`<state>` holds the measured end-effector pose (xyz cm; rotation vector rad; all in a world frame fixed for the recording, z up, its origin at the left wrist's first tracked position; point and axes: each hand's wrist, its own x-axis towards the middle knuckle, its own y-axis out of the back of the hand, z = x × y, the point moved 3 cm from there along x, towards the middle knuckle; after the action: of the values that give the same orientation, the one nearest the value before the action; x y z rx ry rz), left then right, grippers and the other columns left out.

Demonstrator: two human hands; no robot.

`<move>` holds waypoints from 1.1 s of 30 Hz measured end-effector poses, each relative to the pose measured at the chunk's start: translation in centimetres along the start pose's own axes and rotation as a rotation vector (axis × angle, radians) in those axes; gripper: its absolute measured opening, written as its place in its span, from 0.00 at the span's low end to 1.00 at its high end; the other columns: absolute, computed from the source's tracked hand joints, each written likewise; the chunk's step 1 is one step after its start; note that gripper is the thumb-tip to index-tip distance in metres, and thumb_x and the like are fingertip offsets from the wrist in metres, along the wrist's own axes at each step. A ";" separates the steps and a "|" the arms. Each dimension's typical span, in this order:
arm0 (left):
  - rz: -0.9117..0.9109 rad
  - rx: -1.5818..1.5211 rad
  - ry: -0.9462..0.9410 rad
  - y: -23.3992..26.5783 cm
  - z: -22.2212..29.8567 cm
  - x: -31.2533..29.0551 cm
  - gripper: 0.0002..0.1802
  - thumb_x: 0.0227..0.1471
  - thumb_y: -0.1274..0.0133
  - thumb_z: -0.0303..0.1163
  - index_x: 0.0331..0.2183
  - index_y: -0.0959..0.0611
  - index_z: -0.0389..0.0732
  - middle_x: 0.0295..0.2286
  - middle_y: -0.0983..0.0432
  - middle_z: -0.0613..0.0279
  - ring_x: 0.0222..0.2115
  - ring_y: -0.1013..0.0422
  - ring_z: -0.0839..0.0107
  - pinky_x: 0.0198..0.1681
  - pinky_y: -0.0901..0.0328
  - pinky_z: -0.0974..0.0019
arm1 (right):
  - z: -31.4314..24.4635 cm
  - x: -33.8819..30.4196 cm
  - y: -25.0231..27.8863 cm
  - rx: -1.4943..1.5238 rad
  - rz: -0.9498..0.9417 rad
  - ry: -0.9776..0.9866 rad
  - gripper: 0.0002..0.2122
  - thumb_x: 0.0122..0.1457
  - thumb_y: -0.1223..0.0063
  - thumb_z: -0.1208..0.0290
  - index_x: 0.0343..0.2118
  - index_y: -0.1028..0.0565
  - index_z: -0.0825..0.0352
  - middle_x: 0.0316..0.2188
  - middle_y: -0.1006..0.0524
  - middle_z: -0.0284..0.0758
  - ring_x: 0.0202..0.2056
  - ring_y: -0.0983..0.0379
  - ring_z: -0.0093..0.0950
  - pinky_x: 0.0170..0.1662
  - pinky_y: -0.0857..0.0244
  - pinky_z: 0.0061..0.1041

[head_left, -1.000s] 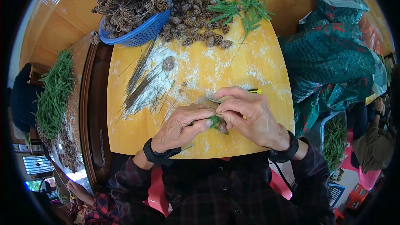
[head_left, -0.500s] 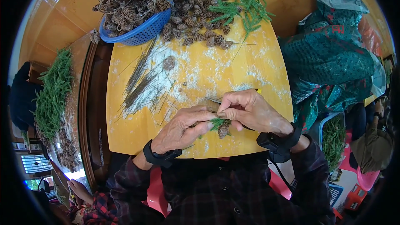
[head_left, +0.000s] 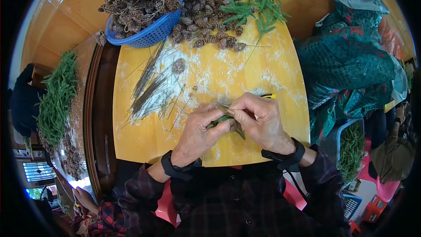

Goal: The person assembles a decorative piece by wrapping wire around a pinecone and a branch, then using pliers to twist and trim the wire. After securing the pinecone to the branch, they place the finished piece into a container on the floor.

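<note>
Both my hands meet over the front of the yellow table [head_left: 280, 127]. My left hand [head_left: 201, 131] is closed around a green artificial sprig [head_left: 240, 133], with a brown pine cone partly hidden between the hands. My right hand [head_left: 261, 120] pinches at the top of the sprig, its fingertips against a small brownish strip that is mostly covered. A tool with a thin metal tip [head_left: 223, 105] and a yellow and black end [head_left: 268, 96] is tucked in the right hand; its middle is hidden.
A blue basket [head_left: 153, 31] heaped with pine cones stands at the far left, loose cones [head_left: 206, 22] and green sprigs [head_left: 263, 11] beside it. Thin dark wires [head_left: 149, 92] lie among white flakes. Green bags [head_left: 351, 66] crowd the right; another person's hand [head_left: 84, 199] shows lower left.
My hands have drawn closer together and turned, the left one rising slightly. The sprig has tilted, and the cone that hung in plain sight is mostly covered by my fingers.
</note>
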<state>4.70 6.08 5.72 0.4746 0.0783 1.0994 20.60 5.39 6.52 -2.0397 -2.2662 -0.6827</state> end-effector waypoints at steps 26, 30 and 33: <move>-0.202 -0.084 -0.072 0.5 0.2 0.5 0.09 0.49 0.46 0.26 0.35 0.19 0.34 0.27 0.24 0.59 0.28 0.30 0.70 0.33 0.37 0.68 | -0.1 1.0 0.7 0.181 -0.304 -0.322 0.06 0.58 0.44 0.74 0.28 0.28 0.69 0.20 0.31 0.21 0.23 0.40 0.10 0.25 0.44 0.13; -0.155 -0.267 0.082 0.6 0.1 0.3 0.06 0.50 0.46 0.25 0.31 0.20 0.33 0.27 0.25 0.61 0.26 0.31 0.75 0.31 0.38 0.72 | 0.8 1.0 0.5 0.352 -0.292 -0.354 0.05 0.59 0.45 0.73 0.31 0.26 0.69 0.23 0.29 0.23 0.27 0.36 0.10 0.29 0.41 0.12; -0.219 -0.445 0.174 0.7 0.0 0.1 0.06 0.51 0.47 0.26 0.29 0.22 0.32 0.25 0.26 0.63 0.26 0.31 0.77 0.31 0.38 0.73 | 1.2 1.0 0.9 0.455 -0.381 -0.343 0.05 0.59 0.46 0.73 0.32 0.25 0.70 0.26 0.27 0.24 0.29 0.34 0.11 0.32 0.38 0.13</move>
<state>4.16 6.46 6.06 -0.0302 0.0349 0.9058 21.65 6.79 6.06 -1.6248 -2.7030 0.2028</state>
